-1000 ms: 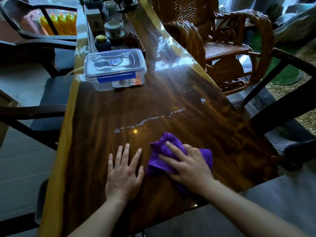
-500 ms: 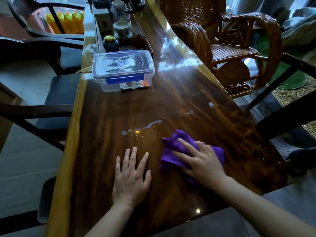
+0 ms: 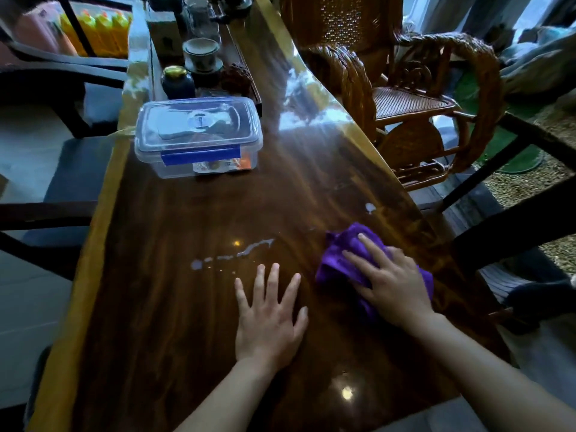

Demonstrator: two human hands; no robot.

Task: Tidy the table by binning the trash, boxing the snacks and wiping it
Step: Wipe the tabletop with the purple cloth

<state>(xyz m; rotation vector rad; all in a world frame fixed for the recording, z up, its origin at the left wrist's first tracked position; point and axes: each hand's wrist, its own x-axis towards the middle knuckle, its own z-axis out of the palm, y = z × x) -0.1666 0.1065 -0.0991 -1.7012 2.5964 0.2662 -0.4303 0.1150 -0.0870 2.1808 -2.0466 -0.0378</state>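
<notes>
With the right hand [image 3: 392,285] pressing flat-fingered on the purple cloth [image 3: 336,263] at the table's [image 3: 187,322] near right, and the left hand [image 3: 268,319] splayed beside it, firm overlapping strokes should sweep left through the pale streak [image 3: 246,252], seemingly spilled liquid.

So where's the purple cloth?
In the head view, the cloth lies near the right edge of the table, pressed under the right hand, right of the white spill.

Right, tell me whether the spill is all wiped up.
No, a pale streak of liquid lies on the table left of the purple cloth, and a drop sits beyond it.
</notes>
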